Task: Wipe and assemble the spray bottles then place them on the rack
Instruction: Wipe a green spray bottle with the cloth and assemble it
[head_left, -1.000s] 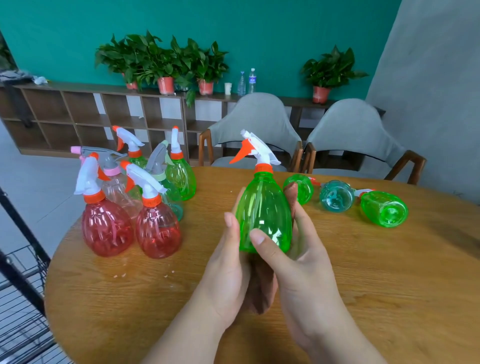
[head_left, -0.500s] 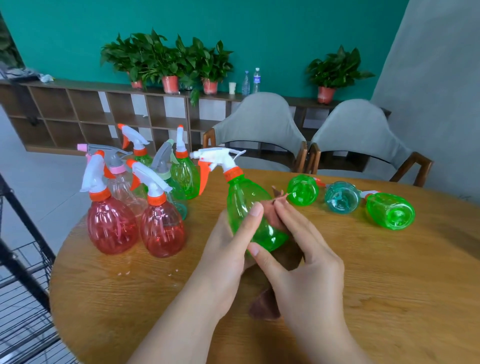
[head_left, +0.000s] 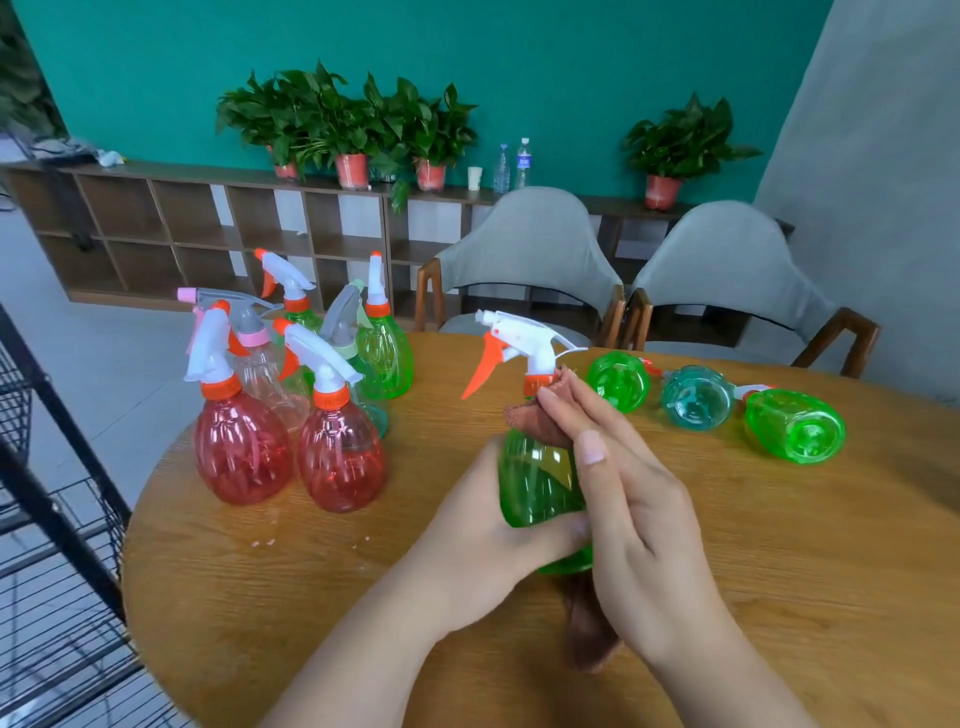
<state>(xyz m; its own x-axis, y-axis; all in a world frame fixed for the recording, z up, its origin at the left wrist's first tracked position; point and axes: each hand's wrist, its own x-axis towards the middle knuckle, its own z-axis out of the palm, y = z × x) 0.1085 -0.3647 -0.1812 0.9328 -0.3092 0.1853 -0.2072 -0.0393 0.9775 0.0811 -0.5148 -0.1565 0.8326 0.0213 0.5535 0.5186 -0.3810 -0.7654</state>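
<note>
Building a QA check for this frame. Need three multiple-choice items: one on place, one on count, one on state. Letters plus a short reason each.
1. Where are the three lying bottles?
A. on the floor
B. on the table, right of the held green bottle
C. on a chair seat

2. How many red bottles stand upright?
A. one
B. two
C. four

3. What is the right hand doing?
A. resting idle on the table
B. pulling a trigger
C. pressing a brown cloth against the held green bottle

Answers:
1 B: two green and one teal lie on their sides on the wood.
2 B: both stand at the front of the left group.
3 C: its straight fingers flatten the cloth on the bottle, which the left hand grips low down.
</note>
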